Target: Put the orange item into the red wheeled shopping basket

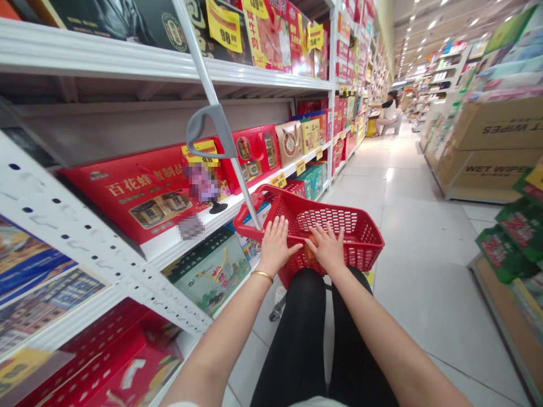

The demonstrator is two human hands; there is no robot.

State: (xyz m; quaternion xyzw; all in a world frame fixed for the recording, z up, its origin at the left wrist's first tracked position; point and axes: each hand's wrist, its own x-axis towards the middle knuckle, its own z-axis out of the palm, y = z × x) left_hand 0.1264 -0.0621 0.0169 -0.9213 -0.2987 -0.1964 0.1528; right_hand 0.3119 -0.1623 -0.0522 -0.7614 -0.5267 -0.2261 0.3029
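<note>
A red plastic shopping basket [360, 229] with perforated walls stands right before my knees, on a base with casters. My left hand [275, 240] lies on its near rim with fingers stretched out, a gold bangle at the wrist. Beside it, my right hand [328, 246] rests over the same rim, fingers spread. Neither hand holds anything that I can see. A silver pole with a grey handle [227, 135] rises from the basket's left end and leans to the upper left. Part of the basket's inside shows bare red mesh.
White metal shelves [271, 76] with boxed goods and yellow price tags line the left. A small figure [206, 181] stands on a shelf by a red gift box [127, 186]. Stacked cartons [496, 152] flank the tiled aisle [403, 226] on the right. A seated person [389, 110] is farther along.
</note>
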